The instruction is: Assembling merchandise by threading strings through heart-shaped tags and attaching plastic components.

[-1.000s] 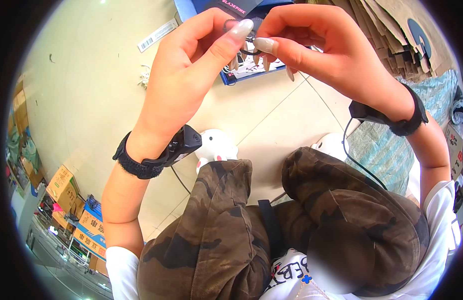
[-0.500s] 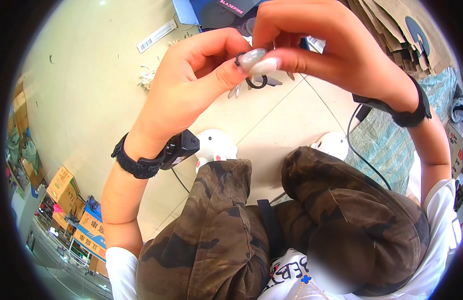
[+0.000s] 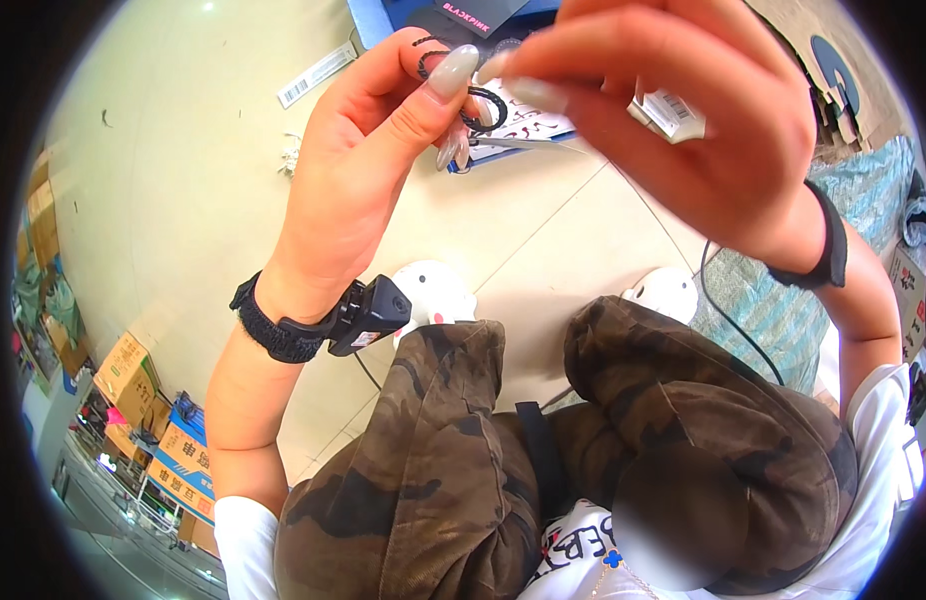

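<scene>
My left hand (image 3: pixel 368 150) is closed, pinching a black braided cord (image 3: pixel 494 110) between thumb and fingers. The cord curls into a small ring beside the thumb, and more black strands lie over the fingers. A slender silver blade-like piece (image 3: pixel 518 143) sticks out below the ring; its other end is hidden by the left hand. My right hand (image 3: pixel 698 125) hangs just right of the cord, blurred by motion. Its thumb and forefinger come together in a pinch; anything between them is too small or smeared to make out.
Beyond my hands stands a blue box (image 3: pixel 371 22) with dark cards and white labels. A white barcode tag (image 3: pixel 317 75) lies left of it, with pale string (image 3: pixel 290 155) nearer. Brown cardboard (image 3: pixel 845 125) and a woven sheet (image 3: pixel 763 290) are on the right; cartons (image 3: pixel 131 380) stand far left.
My right hand has pulled away to the right from the left hand. The left hand has shifted slightly left and up, still holding the cord, whose ring now shows more fully.
</scene>
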